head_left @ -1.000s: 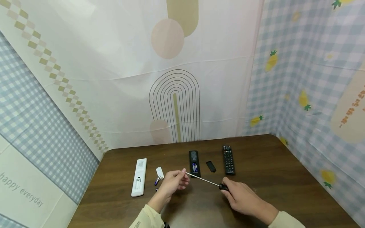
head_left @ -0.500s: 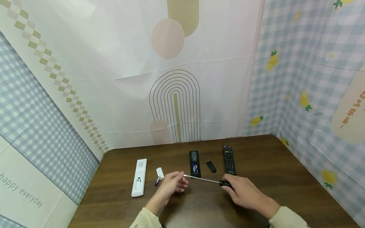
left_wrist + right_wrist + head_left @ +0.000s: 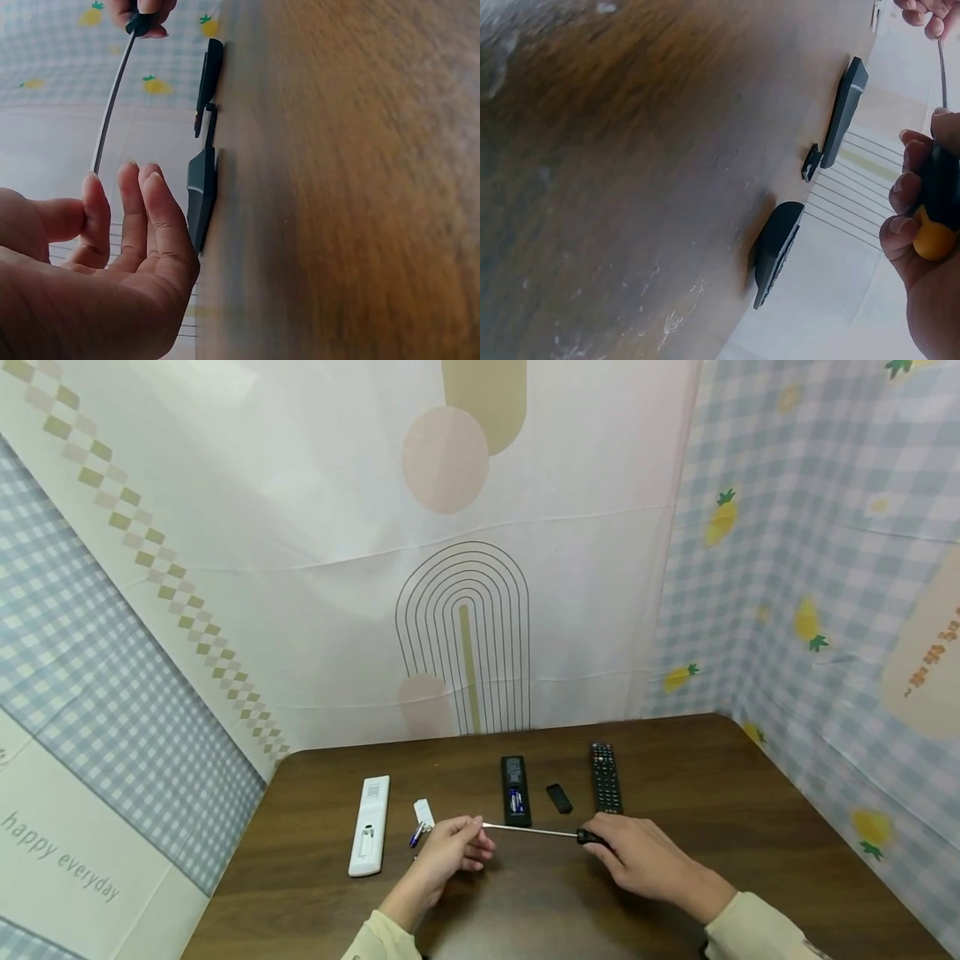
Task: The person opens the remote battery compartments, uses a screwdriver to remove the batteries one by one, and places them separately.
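While head view hides it, right wrist shows screwdriver (image 3: 934, 202) orange butt

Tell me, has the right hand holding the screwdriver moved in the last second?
Yes. The right hand gripping the screwdriver has risen toward the buttoned black remote, levelling the shaft.

Dark wooden table (image 3: 750, 827) against patterned cloth walls (image 3: 300, 568).

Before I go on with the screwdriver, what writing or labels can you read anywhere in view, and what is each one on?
"happy everyday": on the left wall cloth, grey slanted letters.
Orange characters on the right wall cloth: too small and tilted to read.
Label on the batteries in the open black remote: blurred.
Key markings on the black keypad remote: too small.
White remote, screwdriver: no legible text.
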### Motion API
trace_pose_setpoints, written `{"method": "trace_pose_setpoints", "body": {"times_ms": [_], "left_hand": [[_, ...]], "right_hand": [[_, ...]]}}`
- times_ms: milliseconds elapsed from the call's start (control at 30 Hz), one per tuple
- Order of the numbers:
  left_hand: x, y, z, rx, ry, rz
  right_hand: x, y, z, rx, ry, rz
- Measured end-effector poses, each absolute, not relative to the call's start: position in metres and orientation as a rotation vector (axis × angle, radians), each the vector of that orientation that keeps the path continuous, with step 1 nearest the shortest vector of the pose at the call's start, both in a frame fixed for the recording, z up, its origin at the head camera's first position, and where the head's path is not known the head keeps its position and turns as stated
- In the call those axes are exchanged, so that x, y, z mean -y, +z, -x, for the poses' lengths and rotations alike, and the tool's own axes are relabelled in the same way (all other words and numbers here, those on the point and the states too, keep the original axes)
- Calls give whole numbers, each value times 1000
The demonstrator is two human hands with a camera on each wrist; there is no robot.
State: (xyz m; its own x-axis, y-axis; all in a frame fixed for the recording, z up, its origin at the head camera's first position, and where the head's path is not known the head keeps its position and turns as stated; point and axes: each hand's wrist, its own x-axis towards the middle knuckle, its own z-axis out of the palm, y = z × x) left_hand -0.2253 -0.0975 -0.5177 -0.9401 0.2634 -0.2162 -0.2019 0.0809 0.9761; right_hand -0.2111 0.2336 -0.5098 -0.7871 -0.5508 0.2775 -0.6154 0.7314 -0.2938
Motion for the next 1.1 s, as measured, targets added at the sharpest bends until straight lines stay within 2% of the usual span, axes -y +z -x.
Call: {"method": "trace_pose_setpoints", "body": {"times_ms": [300, 567, 933, 1100], "left_hand": [[95, -517, 232, -2017, 1929, -46], [79, -514, 252, -2211, 1837, -56], [44, -524, 309, -2575, 1480, 34], [36, -551, 348, -2711, 1198, -9]], "right_hand": [[-246, -505, 211, 2772, 565, -801], [-267, -509, 217, 2778, 508, -596], [-279, -508, 219, 2732, 492, -461], [-282, -506, 216, 2718, 493, -453]]}}
